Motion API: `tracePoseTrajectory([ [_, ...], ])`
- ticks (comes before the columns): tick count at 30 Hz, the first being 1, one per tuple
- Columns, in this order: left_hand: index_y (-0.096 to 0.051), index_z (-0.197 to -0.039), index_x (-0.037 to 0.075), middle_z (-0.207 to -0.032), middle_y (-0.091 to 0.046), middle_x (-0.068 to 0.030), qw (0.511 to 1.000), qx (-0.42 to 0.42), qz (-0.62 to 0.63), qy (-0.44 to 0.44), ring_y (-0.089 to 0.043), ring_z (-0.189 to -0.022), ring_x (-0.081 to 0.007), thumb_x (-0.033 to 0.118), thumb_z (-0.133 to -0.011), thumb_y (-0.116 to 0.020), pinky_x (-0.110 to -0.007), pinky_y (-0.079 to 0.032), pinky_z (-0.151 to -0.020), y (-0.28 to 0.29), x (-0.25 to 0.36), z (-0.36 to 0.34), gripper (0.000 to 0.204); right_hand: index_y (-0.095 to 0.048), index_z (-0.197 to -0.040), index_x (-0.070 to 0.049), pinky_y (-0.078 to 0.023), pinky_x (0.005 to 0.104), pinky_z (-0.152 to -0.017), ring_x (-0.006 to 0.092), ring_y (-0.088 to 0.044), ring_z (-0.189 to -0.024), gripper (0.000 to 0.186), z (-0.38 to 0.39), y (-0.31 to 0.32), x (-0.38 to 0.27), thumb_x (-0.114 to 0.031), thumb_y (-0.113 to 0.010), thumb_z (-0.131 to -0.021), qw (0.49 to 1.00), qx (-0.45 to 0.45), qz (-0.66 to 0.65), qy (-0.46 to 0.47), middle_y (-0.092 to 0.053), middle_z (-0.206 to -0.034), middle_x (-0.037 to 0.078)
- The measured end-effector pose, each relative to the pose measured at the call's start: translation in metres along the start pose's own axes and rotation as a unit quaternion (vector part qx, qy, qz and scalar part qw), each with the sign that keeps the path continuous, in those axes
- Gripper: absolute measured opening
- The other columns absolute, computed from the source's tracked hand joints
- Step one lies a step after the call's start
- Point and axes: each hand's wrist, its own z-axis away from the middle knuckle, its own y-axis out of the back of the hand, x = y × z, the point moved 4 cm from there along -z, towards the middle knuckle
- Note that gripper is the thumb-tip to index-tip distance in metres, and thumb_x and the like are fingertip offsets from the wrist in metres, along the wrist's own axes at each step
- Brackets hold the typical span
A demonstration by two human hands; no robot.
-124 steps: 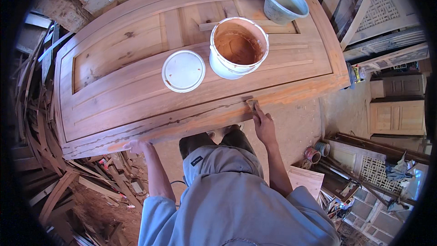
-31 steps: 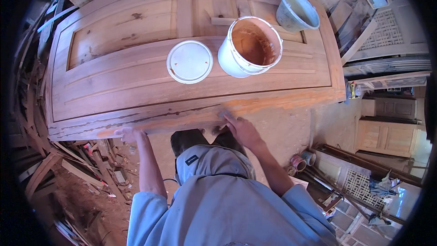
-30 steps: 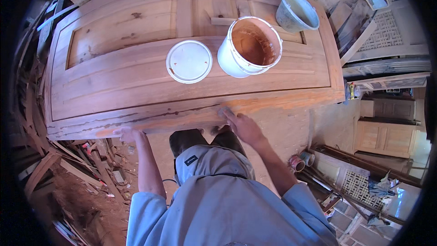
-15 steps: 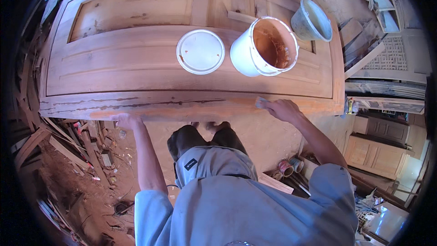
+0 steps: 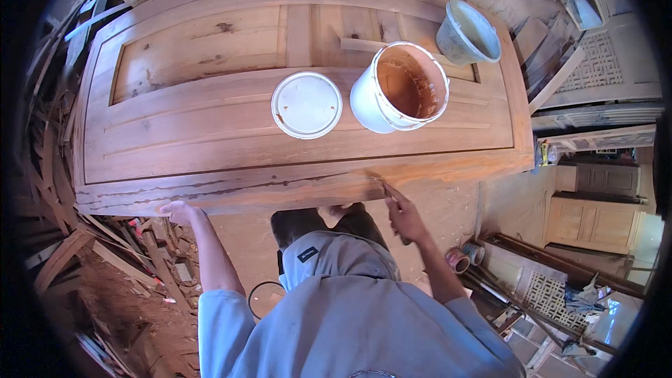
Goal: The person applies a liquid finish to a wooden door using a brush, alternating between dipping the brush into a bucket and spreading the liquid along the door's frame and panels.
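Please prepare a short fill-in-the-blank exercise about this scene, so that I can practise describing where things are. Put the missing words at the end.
1. The round lid lies to the ____ of the white bucket.
2. The person holds a small tool in the ____ hand.
3. Of the near and far edges of the wooden door, the left hand is at the ____ one.

Missing words: left; right; near.

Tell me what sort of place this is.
Most likely a woodworking shop: a big panelled wooden door lies flat before the person, an open bucket of orange-brown paste stands on it, and wood scraps are heaped to the left.
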Motion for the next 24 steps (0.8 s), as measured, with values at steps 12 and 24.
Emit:
tracePoseTrajectory([
  [12,-0.063,-0.107,-0.016,-0.111,-0.065,-0.0295,1.0,0.019,-0.008,0.012,-0.064,-0.106,-0.0421,0.067,-0.092,-0.031,-0.052,-0.053,-0.091,-0.011,0.012,0.012,0.09,-0.038,-0.148,-0.018,-0.052,0.0542,-0.066,0.0451,-0.064,-0.072,0.052,-0.036,-0.09,-0.01,-0.019,-0.05,-0.098,0.95,0.174,0.235,0.108,-0.063,-0.08,0.028],
  [24,-0.063,-0.108,-0.015,-0.111,-0.065,-0.0289,1.0,0.011,-0.002,0.003,-0.064,-0.106,-0.0419,0.067,-0.092,-0.031,-0.052,-0.053,-0.091,-0.015,0.015,0.02,0.09,-0.039,-0.147,-0.021,-0.053,0.0544,-0.065,0.0439,-0.064,-0.072,0.05,-0.039,-0.107,-0.014,-0.025,-0.049,-0.098,0.945,0.164,0.266,0.094,-0.063,-0.078,0.027],
])
